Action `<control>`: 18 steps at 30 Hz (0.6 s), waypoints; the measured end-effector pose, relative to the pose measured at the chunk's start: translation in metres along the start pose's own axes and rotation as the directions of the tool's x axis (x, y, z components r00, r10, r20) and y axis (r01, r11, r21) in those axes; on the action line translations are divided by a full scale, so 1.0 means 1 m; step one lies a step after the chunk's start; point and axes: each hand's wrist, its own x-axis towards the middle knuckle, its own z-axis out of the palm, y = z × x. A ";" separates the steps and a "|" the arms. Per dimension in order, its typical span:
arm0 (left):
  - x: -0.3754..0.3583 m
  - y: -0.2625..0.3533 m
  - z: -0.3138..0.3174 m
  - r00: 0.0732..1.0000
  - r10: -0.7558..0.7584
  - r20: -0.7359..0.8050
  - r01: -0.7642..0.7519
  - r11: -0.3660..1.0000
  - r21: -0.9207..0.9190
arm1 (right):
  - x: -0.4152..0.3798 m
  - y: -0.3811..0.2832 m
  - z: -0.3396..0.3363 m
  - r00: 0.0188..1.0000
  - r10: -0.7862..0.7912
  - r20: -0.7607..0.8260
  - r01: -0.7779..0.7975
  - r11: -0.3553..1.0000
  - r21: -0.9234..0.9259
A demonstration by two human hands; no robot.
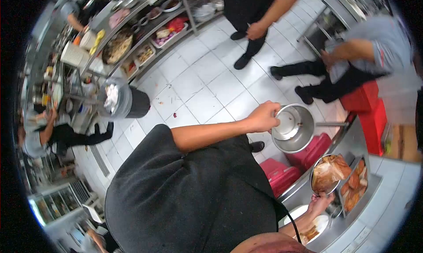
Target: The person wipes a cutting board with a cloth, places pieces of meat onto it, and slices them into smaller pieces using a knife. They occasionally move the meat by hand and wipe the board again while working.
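Observation:
My left hand [264, 117] is closed on the near rim of a steel pot [294, 129], which is tilted so its inside shows, with a few small dark specks. A straight handle-like bar [330, 124] sticks out from the pot's far side. Lower right, my right hand [321, 204] grips the edge of a round metal bowl [313, 187] filled with browned, glossy cooked meat [329, 173]. Beside the bowl, a metal tray [368, 189] holds more browned pieces [353, 189]. Partly behind my right forearm, a white plate [324, 226] carries some food.
Below the pot are red bins [282, 176], with red crates [372, 107] beyond. Two people stand across the tiled floor [194, 77]; others work at left. A lined trash bin [136, 104] stands near food shelves [176, 15]. A steel counter [326, 242] runs along the right.

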 end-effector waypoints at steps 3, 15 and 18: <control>-0.049 -0.034 -0.068 0.983 -0.043 -0.180 0.024 0.994 -0.106 | -0.012 0.006 0.063 0.978 0.045 0.201 -0.018 0.991 -0.133; -0.232 -0.106 -0.282 0.460 -0.273 -0.845 -0.362 0.811 -0.460 | -0.169 -0.003 0.403 0.492 0.196 0.848 0.058 0.965 -0.257; -0.244 -0.102 -0.304 0.330 -0.307 -0.892 -0.459 0.774 -0.437 | -0.195 -0.011 0.471 0.378 0.244 0.893 0.119 0.944 -0.308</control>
